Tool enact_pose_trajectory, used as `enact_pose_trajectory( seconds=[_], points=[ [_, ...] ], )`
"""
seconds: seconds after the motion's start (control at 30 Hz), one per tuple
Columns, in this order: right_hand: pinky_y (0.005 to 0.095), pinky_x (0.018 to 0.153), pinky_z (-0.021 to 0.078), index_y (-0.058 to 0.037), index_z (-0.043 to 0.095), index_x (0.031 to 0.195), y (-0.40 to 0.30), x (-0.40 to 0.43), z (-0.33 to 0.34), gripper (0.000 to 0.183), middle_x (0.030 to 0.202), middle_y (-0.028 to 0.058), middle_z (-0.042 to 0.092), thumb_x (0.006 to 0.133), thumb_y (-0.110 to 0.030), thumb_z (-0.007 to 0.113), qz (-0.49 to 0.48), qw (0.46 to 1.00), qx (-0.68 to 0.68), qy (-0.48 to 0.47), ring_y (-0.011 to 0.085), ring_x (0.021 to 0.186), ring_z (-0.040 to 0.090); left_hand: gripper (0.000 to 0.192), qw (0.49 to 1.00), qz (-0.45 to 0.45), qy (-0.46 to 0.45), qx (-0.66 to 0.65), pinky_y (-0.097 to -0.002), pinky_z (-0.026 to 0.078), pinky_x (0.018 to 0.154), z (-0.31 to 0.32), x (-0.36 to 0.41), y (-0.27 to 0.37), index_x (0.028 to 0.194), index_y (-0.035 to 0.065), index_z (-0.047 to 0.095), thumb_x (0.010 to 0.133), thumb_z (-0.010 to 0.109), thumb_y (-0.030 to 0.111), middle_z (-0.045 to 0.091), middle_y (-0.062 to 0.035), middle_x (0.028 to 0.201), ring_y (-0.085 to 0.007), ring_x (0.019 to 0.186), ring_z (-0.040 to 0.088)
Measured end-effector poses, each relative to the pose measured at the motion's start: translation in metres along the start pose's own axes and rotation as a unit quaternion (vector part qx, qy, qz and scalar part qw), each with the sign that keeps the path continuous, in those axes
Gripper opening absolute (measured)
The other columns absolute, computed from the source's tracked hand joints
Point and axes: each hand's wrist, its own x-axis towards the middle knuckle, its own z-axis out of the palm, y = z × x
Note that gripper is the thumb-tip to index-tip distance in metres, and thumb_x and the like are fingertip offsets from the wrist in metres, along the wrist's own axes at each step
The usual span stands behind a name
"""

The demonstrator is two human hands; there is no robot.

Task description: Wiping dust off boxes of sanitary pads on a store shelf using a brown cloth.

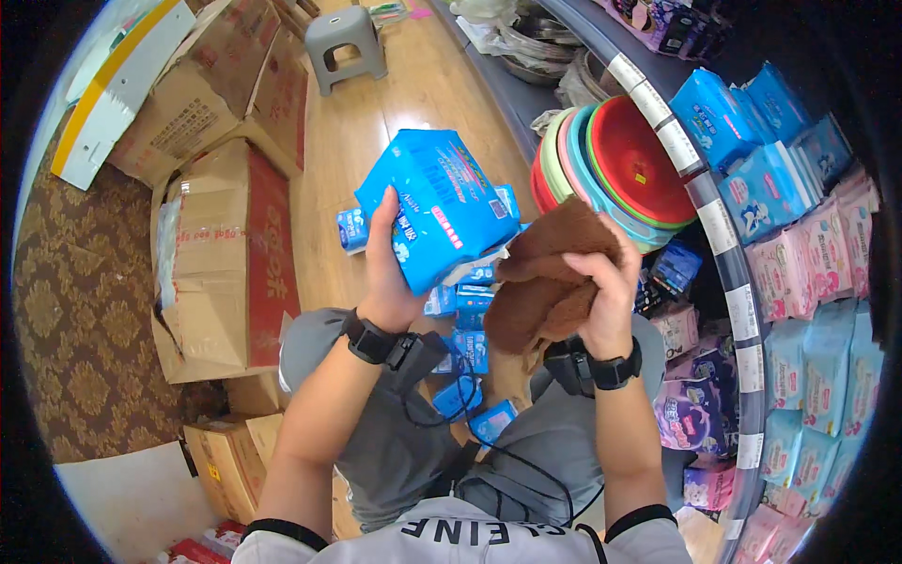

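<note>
A blue plastic-wrapped package (pixel 444 204) is gripped in my left hand (pixel 391 268), tilted, with its thumb along the near left side. Bunched brown plush cloth (pixel 550 282) hangs from my right hand (pixel 609 296), close against the package's right edge. Below both hands, between my knees, several smaller blue packs (pixel 471 345) lie on the wooden floor. Black straps with small devices circle both wrists, and a black cable hangs across my lap.
Cardboard boxes (pixel 211 261) line the left side. A grey plastic stool (pixel 345 46) stands ahead. Coloured plastic basins (pixel 638 166) are stacked at the right, beside a shelf with a label strip (pixel 733 282). Pale blue packs (pixel 828 366) and pink packs (pixel 810 271) fill the shelf.
</note>
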Motion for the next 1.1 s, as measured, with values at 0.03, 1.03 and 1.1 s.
enact_pose_trajectory(
  seconds=[0.03, 1.03, 1.1],
  points=[
    [0.0281, 0.079, 0.0460, 0.0059, 0.056, 0.102, -0.001, 0.002, -0.004, 0.033, 0.094, 0.0108, 0.063, 0.069, 0.005, 0.058, -0.050, 0.998, -0.038, -0.006, 0.0179, 0.084, 0.060, 0.065, 0.999, -0.002, 0.014, 0.028, -0.0442, 0.044, 0.095, 0.001, 0.000, 0.002, 0.133, 0.0047, 0.035, 0.088, 0.049, 0.049, 0.050, -0.0156, 0.126, -0.0295, 0.111, 0.054],
    [0.0331, 0.055, 0.0446, -0.0027, 0.062, 0.086, 0.012, 0.003, 0.000, 0.027, 0.072, 0.0126, 0.055, 0.058, 0.000, 0.062, -0.248, 0.848, -0.389, -0.261, 0.0302, 0.061, 0.057, 0.064, 0.997, -0.058, 0.048, -0.005, -0.0458, 0.040, 0.100, -0.023, 0.005, -0.011, 0.133, 0.0067, 0.037, 0.089, 0.043, 0.052, 0.049, -0.0171, 0.128, -0.0322, 0.114, 0.052],
    [0.0312, 0.057, 0.0448, 0.0004, 0.062, 0.083, 0.006, 0.009, -0.005, 0.024, 0.074, 0.0134, 0.058, 0.059, 0.002, 0.059, -0.226, 0.871, -0.374, -0.224, 0.0274, 0.063, 0.059, 0.064, 0.997, -0.061, 0.043, -0.028, -0.0458, 0.040, 0.099, -0.022, 0.004, -0.005, 0.133, 0.0063, 0.037, 0.089, 0.043, 0.052, 0.049, -0.0170, 0.127, -0.0323, 0.114, 0.052]
  ],
)
